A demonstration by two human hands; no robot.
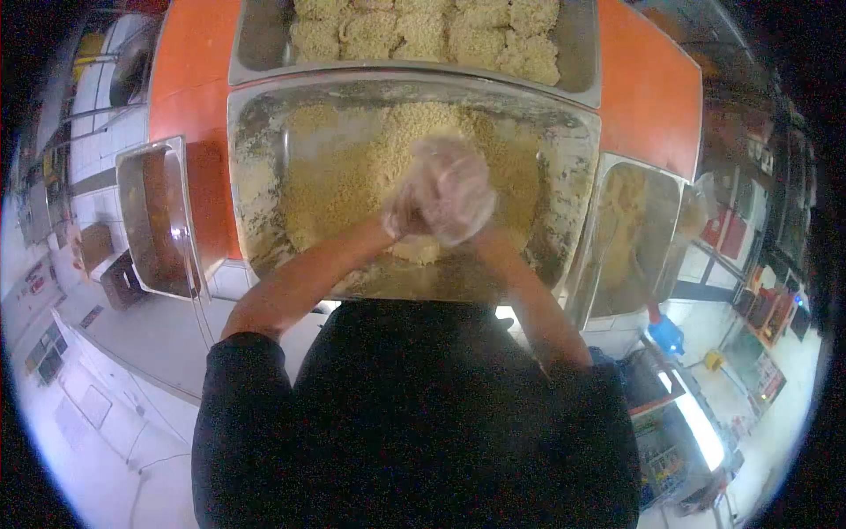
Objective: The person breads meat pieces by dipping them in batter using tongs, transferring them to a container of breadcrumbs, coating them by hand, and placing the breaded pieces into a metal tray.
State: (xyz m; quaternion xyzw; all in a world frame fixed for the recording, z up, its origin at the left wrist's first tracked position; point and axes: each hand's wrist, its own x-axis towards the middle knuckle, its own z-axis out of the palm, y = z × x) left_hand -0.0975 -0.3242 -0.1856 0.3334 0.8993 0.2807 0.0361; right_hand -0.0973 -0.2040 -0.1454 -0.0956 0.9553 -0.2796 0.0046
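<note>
1. In the head view, the crumb coating (335,189) was pale yellow and grainy, spread across the floor of the large metal tray (568,198) and heaped higher near its middle, towards the far wall. Finer, whitish residue was stuck to the tray's side walls.
2. The left hand (405,210) and right hand (458,189) were pressed together above the middle of the large metal tray, both whitish and blurred. They looked clenched around each other — whether anything was held between them, I could not tell.
3. Beyond the large metal tray, its far edge met the rim of a second tray (264,40), where lumpy coated pieces (414,37) lay packed side by side in rows.
4. To its left, past an orange surface (189,115), stood a narrow pan (157,220); to its right, close by, was a side pan (643,181) holding a pale, wet-looking mass (619,220).
5. Inside the large metal tray, room was open on both sides of the hands — the forearms crossed its near edge, with the person's dark shirt (423,414) just beside that edge.
</note>
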